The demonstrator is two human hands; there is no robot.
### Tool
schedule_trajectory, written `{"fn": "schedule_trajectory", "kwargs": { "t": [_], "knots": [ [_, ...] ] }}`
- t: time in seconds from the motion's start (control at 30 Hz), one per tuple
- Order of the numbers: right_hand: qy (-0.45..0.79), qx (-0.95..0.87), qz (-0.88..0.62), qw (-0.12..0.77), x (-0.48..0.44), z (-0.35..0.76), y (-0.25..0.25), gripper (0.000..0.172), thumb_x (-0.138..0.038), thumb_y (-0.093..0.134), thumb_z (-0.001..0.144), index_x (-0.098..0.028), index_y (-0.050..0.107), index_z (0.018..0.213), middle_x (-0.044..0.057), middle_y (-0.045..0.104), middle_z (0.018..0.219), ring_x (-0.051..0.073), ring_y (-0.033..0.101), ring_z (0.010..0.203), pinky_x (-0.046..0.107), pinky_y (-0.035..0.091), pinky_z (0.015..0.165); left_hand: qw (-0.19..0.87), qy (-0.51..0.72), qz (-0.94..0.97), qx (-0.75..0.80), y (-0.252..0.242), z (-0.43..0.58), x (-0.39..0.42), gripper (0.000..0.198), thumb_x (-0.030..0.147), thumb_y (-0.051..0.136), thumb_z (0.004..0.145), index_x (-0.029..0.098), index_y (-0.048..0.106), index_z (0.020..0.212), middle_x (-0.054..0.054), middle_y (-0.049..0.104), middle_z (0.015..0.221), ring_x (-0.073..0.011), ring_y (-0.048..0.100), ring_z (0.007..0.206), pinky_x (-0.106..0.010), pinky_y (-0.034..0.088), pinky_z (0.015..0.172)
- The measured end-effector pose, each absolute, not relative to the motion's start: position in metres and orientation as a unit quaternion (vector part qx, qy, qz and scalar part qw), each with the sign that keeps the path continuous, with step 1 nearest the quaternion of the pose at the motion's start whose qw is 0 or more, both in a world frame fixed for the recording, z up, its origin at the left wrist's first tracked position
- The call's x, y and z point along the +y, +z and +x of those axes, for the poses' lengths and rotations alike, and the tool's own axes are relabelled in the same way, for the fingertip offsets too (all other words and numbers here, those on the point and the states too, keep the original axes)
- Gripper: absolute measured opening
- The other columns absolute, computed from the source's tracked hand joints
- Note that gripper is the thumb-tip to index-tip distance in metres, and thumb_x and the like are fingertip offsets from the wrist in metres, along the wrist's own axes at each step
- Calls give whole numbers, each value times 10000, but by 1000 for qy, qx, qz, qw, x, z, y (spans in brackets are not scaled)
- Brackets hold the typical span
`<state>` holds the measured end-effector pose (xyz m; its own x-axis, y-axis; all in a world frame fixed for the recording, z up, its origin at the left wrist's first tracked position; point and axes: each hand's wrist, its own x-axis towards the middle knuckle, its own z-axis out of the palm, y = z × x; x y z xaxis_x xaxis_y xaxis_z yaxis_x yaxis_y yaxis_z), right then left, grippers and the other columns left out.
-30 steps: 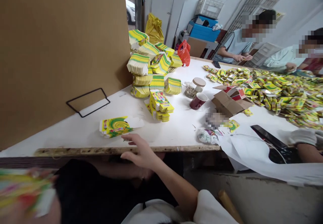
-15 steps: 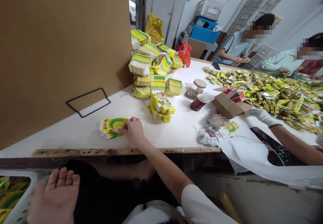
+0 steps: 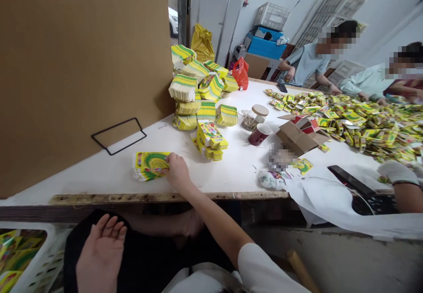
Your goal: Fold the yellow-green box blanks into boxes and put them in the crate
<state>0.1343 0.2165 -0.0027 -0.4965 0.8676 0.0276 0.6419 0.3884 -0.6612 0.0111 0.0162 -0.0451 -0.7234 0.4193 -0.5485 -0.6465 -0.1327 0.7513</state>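
white tabletop [image 3: 238, 176] | yellow cartons [image 3: 152, 163] lie left of the carton stack [image 3: 211, 141] | right hand [image 3: 177, 172], nearer the stack, pinches their right end | left hand [image 3: 102, 244], well left of the stack, empty, palm up, loosely curled; just shifted stackward, so only the right is occupied | maroon mug [image 3: 258, 136] right of the stack

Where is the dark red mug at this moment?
In the head view, the mug stands on the white table, slightly right of centre, between the small yellow carton stack and the brown cardboard box, in front of the lidded jar.
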Motion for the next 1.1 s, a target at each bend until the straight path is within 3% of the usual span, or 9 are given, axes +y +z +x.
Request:
{"fn": "schedule_trajectory", "kwargs": {
  "t": [0.17, 0.3, 0.43, 0.57, 0.67, 0.87, 0.97, 1.03, 1.1],
  "knots": [
    [358, -839, -358, 201, 177, 154, 9, 243, -184, 697, 895, -202, 549, 1088, 34, 691, 1030, 183, 645, 935, 272, 486, 814, 423, 723, 81, 540, -50, 40, 32, 682, 679, 789, 626, 194, 703, 1097, -112, 722, 1102, -289, 671, 1013, -367, 577, 803],
    [477, -829, -218, 196, 141, 170, 6, 235, -200, 793, 820, -213, 576, 910, -37, 632, 847, 121, 596, 773, 205, 452, 710, 352, 771, 96, 522, -27, 59, 46, 596, 647, 729, 749, 241, 698, 1185, -59, 690, 1276, -247, 611, 1208, -312, 541, 957],
    [599, -730, -215, 250, 128, 178, 0, 358, -330, 826, 798, -199, 577, 1020, -26, 619, 880, 107, 552, 717, 206, 457, 675, 269, 788, 148, 534, -18, 65, 48, 672, 715, 703, 748, 238, 686, 1222, -85, 669, 1322, -292, 582, 1265, -393, 520, 1048],
    [546, -767, -248, 229, 125, 180, 6, 310, -244, 807, 788, -209, 574, 990, -13, 609, 890, 132, 547, 754, 236, 457, 717, 268, 768, 187, 551, -30, 66, 40, 793, 767, 664, 751, 228, 619, 1331, -87, 532, 1512, -326, 423, 1446, -442, 362, 1215],
    [495, -797, -272, 213, 123, 180, 14, 337, -167, 785, 768, -222, 553, 1006, -12, 604, 902, 148, 558, 785, 264, 469, 772, 284, 756, 179, 563, -32, 68, 35, 826, 723, 694, 750, 220, 561, 1392, -94, 453, 1578, -334, 368, 1482, -439, 358, 1219],
    [607, -718, -238, 244, 119, 177, 13, 486, -357, 883, 727, -222, 521, 1022, -11, 621, 931, 153, 616, 850, 265, 523, 802, 298, 756, 121, 570, -6, 83, 42, 882, 836, 740, 573, 243, 650, 1221, -97, 664, 1299, -338, 573, 1256, -436, 516, 1025],
    [630, -714, -227, 204, 111, 175, 8, 623, -422, 914, 682, -216, 534, 1131, 7, 632, 969, 168, 640, 873, 257, 535, 758, 257, 793, 107, 541, 8, 81, 47, 799, 886, 696, 521, 231, 680, 978, -57, 694, 1037, -287, 618, 1040, -386, 543, 861],
    [628, -729, -204, 179, 104, 174, 5, 771, -442, 945, 621, -227, 533, 1236, 12, 636, 1004, 171, 640, 867, 237, 524, 712, 200, 822, 105, 523, 16, 75, 50, 773, 944, 628, 492, 223, 586, 768, -6, 571, 756, -211, 551, 770, -350, 518, 726],
    [620, -745, -178, 169, 100, 174, 5, 857, -457, 964, 568, -244, 546, 1286, 6, 637, 1017, 160, 626, 848, 219, 505, 689, 180, 830, 85, 521, 23, 68, 53, 833, 1018, 550, 422, 230, 455, 675, 34, 402, 640, -155, 396, 629, -316, 466, 622]
  ]
}}
